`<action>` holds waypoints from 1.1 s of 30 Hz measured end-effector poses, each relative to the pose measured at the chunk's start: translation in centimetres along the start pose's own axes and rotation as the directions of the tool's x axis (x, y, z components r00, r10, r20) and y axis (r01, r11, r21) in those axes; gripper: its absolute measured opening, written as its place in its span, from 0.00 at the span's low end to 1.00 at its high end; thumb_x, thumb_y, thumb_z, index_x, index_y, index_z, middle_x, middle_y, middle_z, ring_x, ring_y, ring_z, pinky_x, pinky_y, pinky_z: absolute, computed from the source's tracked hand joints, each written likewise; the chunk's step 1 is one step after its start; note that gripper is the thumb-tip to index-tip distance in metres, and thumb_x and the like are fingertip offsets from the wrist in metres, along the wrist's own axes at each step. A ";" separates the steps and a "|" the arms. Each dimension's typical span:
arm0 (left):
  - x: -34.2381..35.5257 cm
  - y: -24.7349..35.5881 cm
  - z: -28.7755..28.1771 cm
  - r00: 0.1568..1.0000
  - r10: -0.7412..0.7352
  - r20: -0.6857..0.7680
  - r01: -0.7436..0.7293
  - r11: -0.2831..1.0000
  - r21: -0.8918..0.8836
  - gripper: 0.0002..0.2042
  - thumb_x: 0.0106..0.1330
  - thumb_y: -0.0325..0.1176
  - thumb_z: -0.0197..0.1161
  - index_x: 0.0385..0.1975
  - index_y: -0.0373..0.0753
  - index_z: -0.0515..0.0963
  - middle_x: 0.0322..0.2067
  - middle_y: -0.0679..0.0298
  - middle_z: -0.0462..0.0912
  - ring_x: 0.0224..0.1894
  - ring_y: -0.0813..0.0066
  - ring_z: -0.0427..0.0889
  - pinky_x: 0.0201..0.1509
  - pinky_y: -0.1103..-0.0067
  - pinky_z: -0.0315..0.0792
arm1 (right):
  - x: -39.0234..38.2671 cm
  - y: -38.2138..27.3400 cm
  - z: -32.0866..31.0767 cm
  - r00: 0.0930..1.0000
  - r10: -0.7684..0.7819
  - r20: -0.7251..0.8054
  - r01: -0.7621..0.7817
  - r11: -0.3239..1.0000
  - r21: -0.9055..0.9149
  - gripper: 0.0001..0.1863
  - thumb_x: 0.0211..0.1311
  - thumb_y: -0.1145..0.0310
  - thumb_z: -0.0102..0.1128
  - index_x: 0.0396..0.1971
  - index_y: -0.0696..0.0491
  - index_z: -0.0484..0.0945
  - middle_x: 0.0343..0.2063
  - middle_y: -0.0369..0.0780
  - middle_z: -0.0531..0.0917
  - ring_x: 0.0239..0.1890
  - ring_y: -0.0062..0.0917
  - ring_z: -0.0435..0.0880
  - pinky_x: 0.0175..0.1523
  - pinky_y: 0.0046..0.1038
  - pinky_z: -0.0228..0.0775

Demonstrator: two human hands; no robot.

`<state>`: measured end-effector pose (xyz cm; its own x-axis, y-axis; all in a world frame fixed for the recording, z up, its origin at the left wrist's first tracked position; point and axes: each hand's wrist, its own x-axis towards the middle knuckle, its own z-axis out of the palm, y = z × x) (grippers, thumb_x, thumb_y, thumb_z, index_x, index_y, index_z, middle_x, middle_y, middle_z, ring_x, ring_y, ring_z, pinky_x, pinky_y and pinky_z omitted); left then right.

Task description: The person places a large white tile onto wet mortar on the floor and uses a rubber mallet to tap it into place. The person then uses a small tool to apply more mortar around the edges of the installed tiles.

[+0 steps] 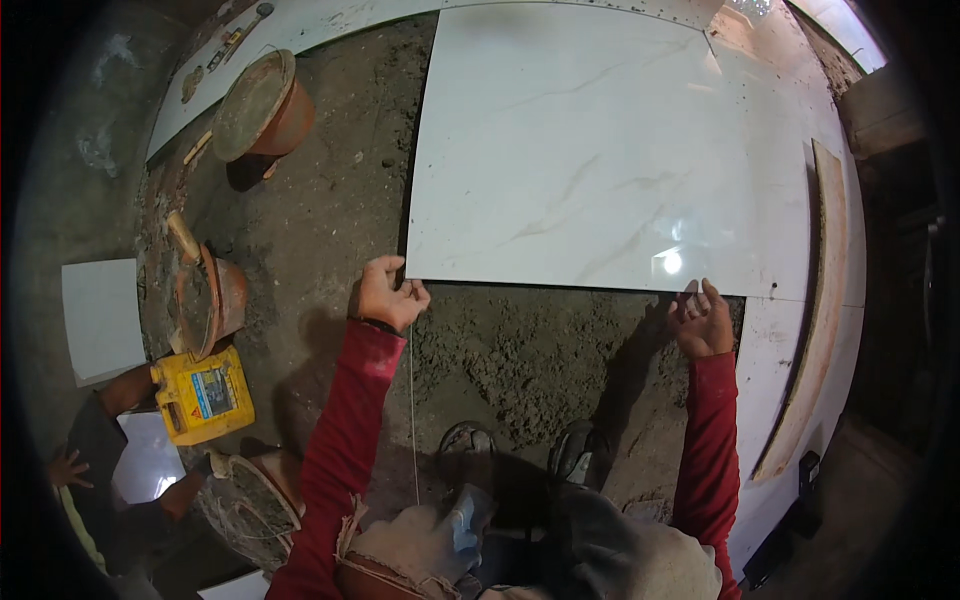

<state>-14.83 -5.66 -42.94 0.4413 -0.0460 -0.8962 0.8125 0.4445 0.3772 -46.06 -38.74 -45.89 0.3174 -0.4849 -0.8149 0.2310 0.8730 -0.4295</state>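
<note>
A large white floor tile (560,150) with faint grey-brown veins lies in front of me. Its near edge borders a bed of rough grey mortar (520,360). At the near left corner, my left hand (390,295) has its fingers curled closed on the tile. Farther right along that edge, my right hand (702,320) is closed with bent fingertips against it; what lies under the edge is hidden. A thin string (413,410) runs from beside my left hand down toward my body.
Mortar buckets (290,120) and a yellow jerrycan (205,392) stand on the left. Another person's hand (70,470) shows at lower left. A long wooden board (810,330) lies on laid tiles (768,365) at right. My shoes (578,452) stand on the mortar side.
</note>
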 end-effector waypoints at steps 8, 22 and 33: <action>-6.8 -0.1 0.9 0.803 0.511 0.307 -0.596 0.668 0.446 0.25 0.57 0.35 0.67 0.52 0.40 0.65 0.54 0.54 0.66 0.53 0.63 0.70 0.58 0.66 0.61 | -5.2 -2.5 4.9 0.996 0.003 0.089 -0.008 0.998 0.057 0.28 0.58 0.65 0.65 0.52 0.56 0.60 0.47 0.40 0.68 0.45 0.26 0.74 0.41 0.31 0.69; -12.4 -2.6 16.2 0.028 -0.432 0.901 -0.476 -0.799 -0.368 0.23 0.63 0.33 0.66 0.59 0.53 0.74 0.53 0.62 0.81 0.51 0.70 0.83 0.55 0.75 0.77 | -14.1 -11.0 0.5 0.817 -0.250 0.520 0.456 0.831 -0.317 0.21 0.71 0.61 0.49 0.56 0.58 0.66 0.50 0.42 0.71 0.52 0.29 0.72 0.56 0.29 0.66; -17.8 -0.4 19.6 -0.285 -0.304 0.909 -0.556 -0.720 -0.415 0.16 0.62 0.32 0.66 0.51 0.42 0.80 0.46 0.61 0.85 0.44 0.75 0.86 0.45 0.81 0.78 | -34.3 19.9 -41.6 0.825 -0.532 -0.191 -0.151 0.118 -0.981 0.27 0.54 0.57 0.69 0.48 0.59 0.72 0.43 0.56 0.80 0.46 0.52 0.78 0.49 0.44 0.69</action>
<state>-15.54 -22.55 -22.61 -0.0267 -0.9352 0.3531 -0.9884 0.0774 0.1303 -90.66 -2.60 -42.69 -0.0367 -0.8544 -0.5183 -0.9233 0.2274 -0.3095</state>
